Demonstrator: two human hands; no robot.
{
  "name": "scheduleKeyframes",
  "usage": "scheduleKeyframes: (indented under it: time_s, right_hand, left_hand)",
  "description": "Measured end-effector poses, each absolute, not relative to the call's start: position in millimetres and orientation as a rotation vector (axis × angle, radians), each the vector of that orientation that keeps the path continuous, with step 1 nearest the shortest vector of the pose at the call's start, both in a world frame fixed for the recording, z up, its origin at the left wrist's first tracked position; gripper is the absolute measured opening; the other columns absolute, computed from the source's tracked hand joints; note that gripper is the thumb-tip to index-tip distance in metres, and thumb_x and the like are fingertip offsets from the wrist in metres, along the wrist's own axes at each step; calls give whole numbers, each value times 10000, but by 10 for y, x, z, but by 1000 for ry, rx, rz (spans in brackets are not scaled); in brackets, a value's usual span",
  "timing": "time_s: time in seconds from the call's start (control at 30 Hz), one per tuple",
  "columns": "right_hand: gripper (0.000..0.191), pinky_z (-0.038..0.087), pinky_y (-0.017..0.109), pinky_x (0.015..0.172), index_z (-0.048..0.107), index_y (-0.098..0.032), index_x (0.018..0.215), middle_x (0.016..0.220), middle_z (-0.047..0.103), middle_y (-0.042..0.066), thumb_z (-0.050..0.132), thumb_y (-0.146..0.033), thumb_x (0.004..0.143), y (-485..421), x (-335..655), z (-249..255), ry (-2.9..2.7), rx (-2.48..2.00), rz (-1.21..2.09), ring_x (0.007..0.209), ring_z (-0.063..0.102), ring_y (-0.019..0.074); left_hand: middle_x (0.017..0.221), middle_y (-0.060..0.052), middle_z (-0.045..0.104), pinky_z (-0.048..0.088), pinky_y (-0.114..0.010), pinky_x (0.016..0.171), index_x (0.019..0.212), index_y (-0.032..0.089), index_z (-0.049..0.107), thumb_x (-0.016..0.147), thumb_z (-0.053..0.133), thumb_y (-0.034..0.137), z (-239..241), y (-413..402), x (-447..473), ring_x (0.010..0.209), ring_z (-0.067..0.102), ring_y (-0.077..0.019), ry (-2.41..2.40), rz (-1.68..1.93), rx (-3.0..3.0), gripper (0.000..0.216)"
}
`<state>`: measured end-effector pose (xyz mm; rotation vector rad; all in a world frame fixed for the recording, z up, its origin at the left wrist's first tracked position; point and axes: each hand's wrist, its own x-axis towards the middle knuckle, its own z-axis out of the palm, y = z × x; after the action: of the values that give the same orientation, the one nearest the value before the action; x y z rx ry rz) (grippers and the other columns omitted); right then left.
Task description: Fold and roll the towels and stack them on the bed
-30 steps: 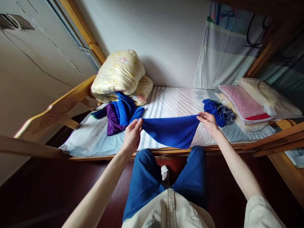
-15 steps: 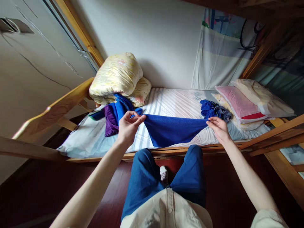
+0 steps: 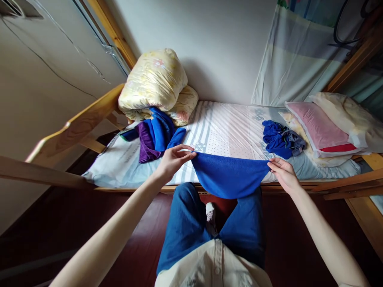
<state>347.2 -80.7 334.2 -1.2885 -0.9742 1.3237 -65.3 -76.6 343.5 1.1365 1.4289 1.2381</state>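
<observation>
A blue towel (image 3: 230, 175) hangs stretched between my two hands, over the bed's front edge and my knees. My left hand (image 3: 176, 159) pinches its upper left corner between thumb and fingers. At the upper right corner, my right hand (image 3: 283, 171) pinches it the same way. The towel's top edge is nearly straight, and its lower part sags in a curve. Beyond my left hand lie a purple towel (image 3: 147, 143) and more blue cloths (image 3: 163, 129) in a loose pile. A crumpled blue bundle (image 3: 277, 137) with some grey cloth sits on the bed beyond my right hand.
The bed (image 3: 227, 127) has a striped, pale sheet and a wooden frame. A yellow floral quilt (image 3: 154, 79) is heaped at the left end. On the right lie a pink pillow (image 3: 320, 125) and a clear-wrapped bundle (image 3: 350, 115). A curtain (image 3: 284, 59) hangs against the wall.
Both hands have drawn the blue towel closer to my body, and its lower edge now overlaps my knees. The view has tipped down and shifted slightly.
</observation>
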Motion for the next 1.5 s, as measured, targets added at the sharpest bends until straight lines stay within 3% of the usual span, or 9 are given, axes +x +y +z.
scheduleKeyframes:
  time_s: [0.13,0.27,0.43,0.57,0.8,1.03,1.27,1.5]
  right_hand:
    - [526,459,248,593,706,-202,841,782,688,-4,1016,-374,451,-207,3309,3068,-973,-1331,1337,678,589,117]
    - [520,439,241,575,678,-203,844,786,687,-7,960,-351,433,411,3085,2967,-971,-1362,1187,648,555,106]
    - [475,510,275,708,671,-210,947,895,727,24,891,-398,569,790,2934,2964,-1108,-1213,901,820,648,162]
    - [457,503,276,707,677,-203,1021,951,757,56,860,-401,652,765,2929,2732,-1211,-1212,820,845,672,181]
    - [325,514,297,690,713,-188,950,883,760,61,763,-336,665,391,2936,1652,-1344,-1461,1002,759,663,188]
    - [100,603,368,807,679,-203,712,752,749,42,744,-241,647,-167,2888,741,-1467,-1830,1219,780,722,223]
    - [93,605,318,827,721,-186,842,840,781,58,689,-175,756,-179,2912,678,-1545,-1929,1207,885,761,216]
    - [118,536,259,760,736,-198,752,778,769,16,715,-87,721,-276,3056,866,-1667,-2110,1182,821,741,193]
  left_hand:
    - [722,-60,724,515,-310,661,835,166,702,391,992,623,3116,-156,-657,725,676,-205,1461,1202,1087,700]
    - [740,-54,705,484,-308,634,844,160,696,489,975,561,3031,442,-666,696,645,-177,1476,1385,1122,604]
    - [868,-72,749,493,-339,708,937,187,738,608,951,509,3171,787,-793,800,660,-191,1458,1614,1298,508]
    - [843,-57,764,438,-322,669,958,195,770,703,880,559,3021,702,-916,794,668,-195,1515,1665,1498,457]
    - [839,-85,794,448,-294,589,971,183,765,707,795,593,1791,192,-975,671,644,-185,1666,1227,1432,489]
    - [983,-104,819,589,-388,815,951,201,747,693,752,483,655,-478,-950,789,741,-253,1721,690,1344,382]
    - [1003,-106,821,602,-414,899,1176,179,687,753,722,462,476,-494,-946,921,774,-286,1777,611,1220,510]
    - [963,-64,822,583,-375,915,1232,208,633,771,718,280,528,-623,-969,942,782,-260,1743,309,1409,475]
